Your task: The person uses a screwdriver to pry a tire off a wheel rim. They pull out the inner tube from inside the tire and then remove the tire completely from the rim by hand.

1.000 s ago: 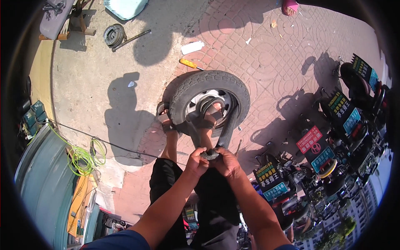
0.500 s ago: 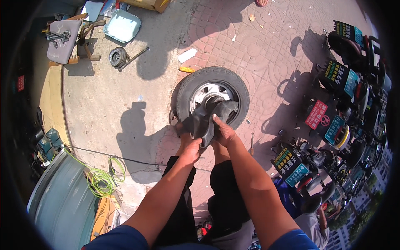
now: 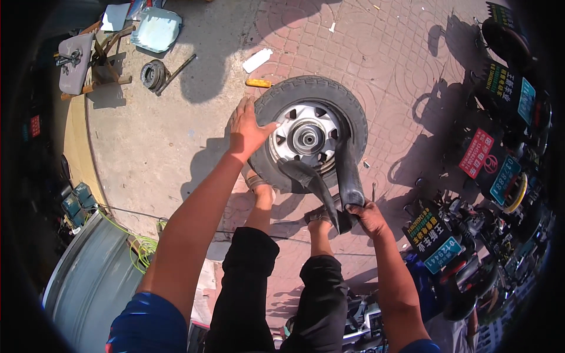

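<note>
A black tyre (image 3: 306,88) on a silver spoked rim (image 3: 306,112) lies flat on the paving ahead of my feet. Black rubber inner tube (image 3: 348,170) comes out at the tyre's right side and hangs toward me in a fold; another length crosses the lower rim. My right hand (image 3: 368,216) is closed round the fold, close by my right foot. At the tyre's left side, my left hand (image 3: 250,126) rests with its fingers spread and its thumb reaching toward the rim. The tyre's underside is hidden.
A yellow narrow object (image 3: 258,83) and a white piece (image 3: 258,60) lie beyond the tyre. Farther left are a round metal part (image 3: 154,75), a stool with tools (image 3: 76,65) and a pale blue seat (image 3: 158,29). Parked scooters (image 3: 506,170) line the right; a green hose (image 3: 143,250) lies lower left.
My left hand has let go of the bunched inner tube and moved up-left to the tyre. My right hand has drawn the tube down and right, uncovering the wheel's hub.
</note>
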Motion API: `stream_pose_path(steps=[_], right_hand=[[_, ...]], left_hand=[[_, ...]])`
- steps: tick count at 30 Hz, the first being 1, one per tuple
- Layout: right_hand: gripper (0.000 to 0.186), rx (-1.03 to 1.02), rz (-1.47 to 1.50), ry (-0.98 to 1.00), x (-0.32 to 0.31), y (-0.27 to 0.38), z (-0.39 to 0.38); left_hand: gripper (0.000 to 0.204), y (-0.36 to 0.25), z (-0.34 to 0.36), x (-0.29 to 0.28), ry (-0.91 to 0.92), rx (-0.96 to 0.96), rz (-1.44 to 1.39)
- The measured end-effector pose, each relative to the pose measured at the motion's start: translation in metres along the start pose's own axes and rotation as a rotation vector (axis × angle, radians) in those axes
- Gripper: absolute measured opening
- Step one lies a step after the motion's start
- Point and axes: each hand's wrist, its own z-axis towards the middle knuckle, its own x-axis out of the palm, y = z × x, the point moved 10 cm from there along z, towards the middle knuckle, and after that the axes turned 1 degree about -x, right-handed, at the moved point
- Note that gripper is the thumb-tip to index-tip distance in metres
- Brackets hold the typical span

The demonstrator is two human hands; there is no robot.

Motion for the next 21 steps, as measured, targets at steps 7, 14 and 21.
stream_pose_path(steps=[7,14,21], right_hand=[[0.107,0.138,0.206,0.234,-0.001,-0.031,0.098],[0.055,0.013,-0.042,-0.414,0.003,-0.004,0.151],[0.018,-0.037,0.512,-0.388,0.009,-0.005,-0.014]], left_hand=[[0.118,0.006,0.123,0.097,0.506,-0.029,0.166],[0.092,-0.060,0.049,0.061,0.471,0.072,0.213],[0.089,-0.021,-0.143,-0.043,0.483,-0.125,-0.136]])
